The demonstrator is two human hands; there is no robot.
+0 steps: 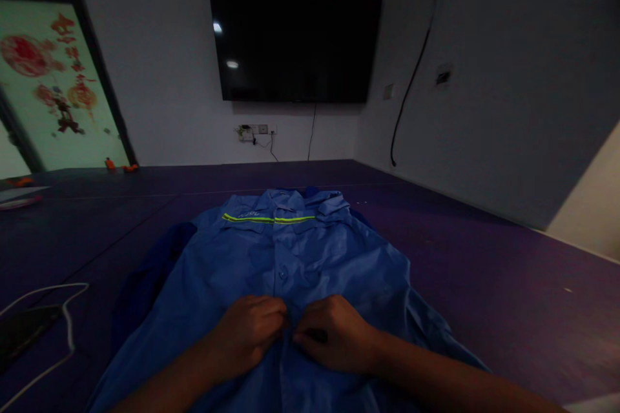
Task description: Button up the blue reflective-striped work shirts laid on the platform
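Note:
A blue work shirt [329, 258] with a collar and a yellow-green stripe across the chest lies front up, its collar end away from me. At its front placket, low in view, both hands meet with a small gap between them. My left hand [254, 329] pinches the shirt's front edge from the left, fingers curled. Just right of the placket, my right hand [334, 332] has thumb and fingers brought together on the fabric. A button [283, 273] shows on the placket above the hands. What lies between the fingertips is too dark to make out.
The shirt rests on a dark purple surface [484, 284]. At lower left lie a dark phone-like object [29, 332] and a white cable [70, 322]. A television [298, 42] hangs on the far wall above sockets, and a black cord [411, 77] dangles at the right wall.

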